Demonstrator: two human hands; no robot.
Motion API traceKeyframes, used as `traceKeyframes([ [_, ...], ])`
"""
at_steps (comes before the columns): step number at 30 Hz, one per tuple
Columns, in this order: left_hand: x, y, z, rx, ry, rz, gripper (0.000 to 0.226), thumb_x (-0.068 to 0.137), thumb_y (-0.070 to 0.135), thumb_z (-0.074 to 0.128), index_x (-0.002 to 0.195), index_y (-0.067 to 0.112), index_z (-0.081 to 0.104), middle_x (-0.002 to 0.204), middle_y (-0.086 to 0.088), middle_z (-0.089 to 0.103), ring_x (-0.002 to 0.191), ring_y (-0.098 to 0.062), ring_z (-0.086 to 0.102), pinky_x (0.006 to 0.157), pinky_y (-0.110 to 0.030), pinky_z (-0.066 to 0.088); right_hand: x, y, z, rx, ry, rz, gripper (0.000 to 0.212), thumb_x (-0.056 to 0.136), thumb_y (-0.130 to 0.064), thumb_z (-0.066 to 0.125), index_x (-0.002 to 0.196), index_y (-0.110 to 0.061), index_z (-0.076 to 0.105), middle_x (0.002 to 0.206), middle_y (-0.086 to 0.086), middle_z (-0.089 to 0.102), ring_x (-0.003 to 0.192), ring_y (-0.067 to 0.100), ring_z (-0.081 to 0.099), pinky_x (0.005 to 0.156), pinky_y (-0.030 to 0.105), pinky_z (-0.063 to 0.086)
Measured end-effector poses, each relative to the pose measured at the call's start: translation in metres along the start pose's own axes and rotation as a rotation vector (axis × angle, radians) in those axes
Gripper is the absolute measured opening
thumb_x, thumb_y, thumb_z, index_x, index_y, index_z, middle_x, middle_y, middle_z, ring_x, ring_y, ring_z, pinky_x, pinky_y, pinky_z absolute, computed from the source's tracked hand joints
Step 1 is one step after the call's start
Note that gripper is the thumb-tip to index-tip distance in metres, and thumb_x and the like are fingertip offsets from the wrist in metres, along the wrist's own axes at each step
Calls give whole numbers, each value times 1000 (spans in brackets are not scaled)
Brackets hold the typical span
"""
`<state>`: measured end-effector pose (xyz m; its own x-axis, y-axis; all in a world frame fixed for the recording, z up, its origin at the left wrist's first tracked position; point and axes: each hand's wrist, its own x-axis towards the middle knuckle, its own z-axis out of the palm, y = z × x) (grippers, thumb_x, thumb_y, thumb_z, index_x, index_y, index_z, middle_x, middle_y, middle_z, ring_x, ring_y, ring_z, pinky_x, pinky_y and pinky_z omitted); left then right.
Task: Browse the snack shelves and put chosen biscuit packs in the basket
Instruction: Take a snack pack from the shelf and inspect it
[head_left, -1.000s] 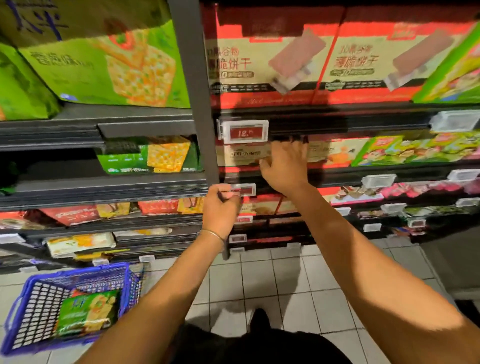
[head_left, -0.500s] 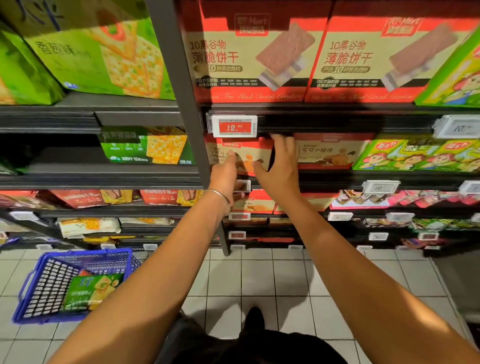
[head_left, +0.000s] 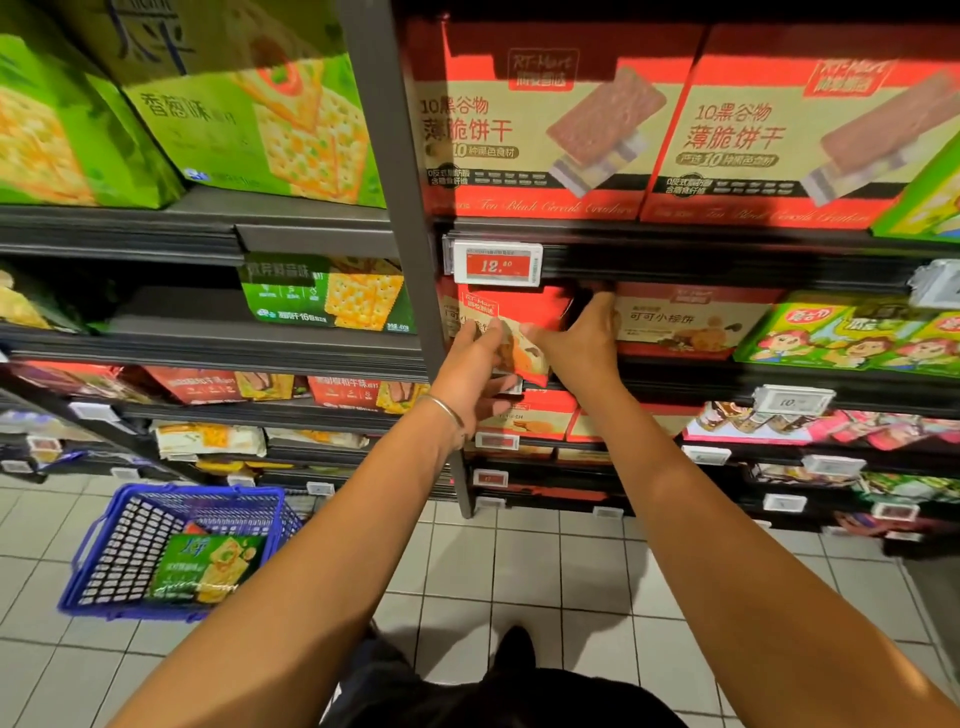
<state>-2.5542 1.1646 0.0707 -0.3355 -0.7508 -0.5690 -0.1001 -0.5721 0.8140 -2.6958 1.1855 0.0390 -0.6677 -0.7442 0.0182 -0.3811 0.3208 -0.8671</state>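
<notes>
Fingers (head_left: 479, 333) of the left hand (head_left: 470, 374) curl onto the lower left front of the red biscuit pack (head_left: 527, 307), with the thumb tucked under its bottom edge, so this hand pinches it. A thin bangle (head_left: 442, 409) sits on that wrist. The pack is red across the top with a pale logo patch, and cream lower down with a picture of brown biscuits, half hidden between the two hands. The right hand (head_left: 582, 348) grips the opposite side: its fingers reach up round the pack's right edge and its thumb presses on the front.

Far down and to the left of the fingers, a blue basket (head_left: 98, 540) stands on the tiled floor (head_left: 545, 571) with a green cracker pack (head_left: 208, 566) lying in it, and open floor lies between it and the shelves. Just left of the left fingers runs the grey upright post (head_left: 405, 234). Right above them a red price tag (head_left: 497, 264) hangs from the upper shelf's edge, leaving little headroom. Just beside the right fingers stands a matching red box (head_left: 691, 322), and further right a row of green cartoon boxes (head_left: 852, 338), all on the same shelf (head_left: 685, 370).

The pack faces outward, its printed front towards the camera. Its long side seems to run along the shelf, tilted, with the lower right corner dipping over the shelf lip.
</notes>
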Motion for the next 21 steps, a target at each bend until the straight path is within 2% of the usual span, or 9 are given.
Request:
traceKeyframes([
  [2,-2,0,-1,-2,-3,0,53,103,54,49,151,35,39,131,-6,67,90,-18,67,58,-29,48,-4,3,-7,82,-11,-5,69,77,-25,91,119,-22,35,105,-18,49,97,3,55,83,23,47],
  [4,-1,-5,-5,13,7,14,40,104,53,49,135,28,53,130,-9,67,91,-20,68,58,-31,48,-9,9,-22,155,-15,8,67,75,-26,93,116,-26,40,104,-15,57,96,4,61,84,26,52],
  [7,3,-17,-15,112,60,76,52,104,49,51,141,14,51,134,-9,65,118,-31,66,87,-43,55,-27,24,-54,342,33,-1,61,75,-27,94,115,-34,49,112,-7,69,102,10,70,87,31,58],
  [10,5,-32,-27,284,125,242,64,102,45,56,146,0,46,139,-15,61,130,-32,58,112,-49,46,-52,39,-81,447,72,15,57,77,-41,86,121,-28,52,110,-5,72,96,7,74,75,23,59],
  [11,2,-35,-30,318,126,284,64,101,47,58,145,1,48,137,-12,62,127,-27,60,109,-39,48,-58,42,-89,475,76,24,54,78,-43,82,121,-25,54,108,-3,72,93,6,74,70,19,58],
  [13,-8,-38,-34,320,99,321,62,99,49,60,141,6,51,126,-2,67,111,-13,66,87,-15,54,-65,44,-100,521,58,36,46,82,-42,75,118,-17,59,102,-2,73,86,4,73,66,15,55],
  [14,-12,-39,-36,287,54,304,60,98,50,61,140,7,52,122,-1,69,104,-11,70,80,-13,56,-66,44,-104,535,22,42,42,84,-42,72,115,-15,63,97,-5,73,85,5,72,66,15,54],
  [17,-26,-41,-43,82,-184,144,57,96,55,57,136,14,59,122,-10,75,107,-26,74,84,-36,63,-69,40,-110,557,-114,67,32,91,-44,66,109,-18,66,93,-4,75,87,15,74,69,24,57],
  [21,-38,-52,-58,-144,-291,-119,59,90,65,59,131,23,69,123,-10,74,105,-29,75,74,-45,63,-67,32,-111,597,-232,119,50,94,-59,57,115,-15,64,102,3,73,101,24,73,82,38,59],
])
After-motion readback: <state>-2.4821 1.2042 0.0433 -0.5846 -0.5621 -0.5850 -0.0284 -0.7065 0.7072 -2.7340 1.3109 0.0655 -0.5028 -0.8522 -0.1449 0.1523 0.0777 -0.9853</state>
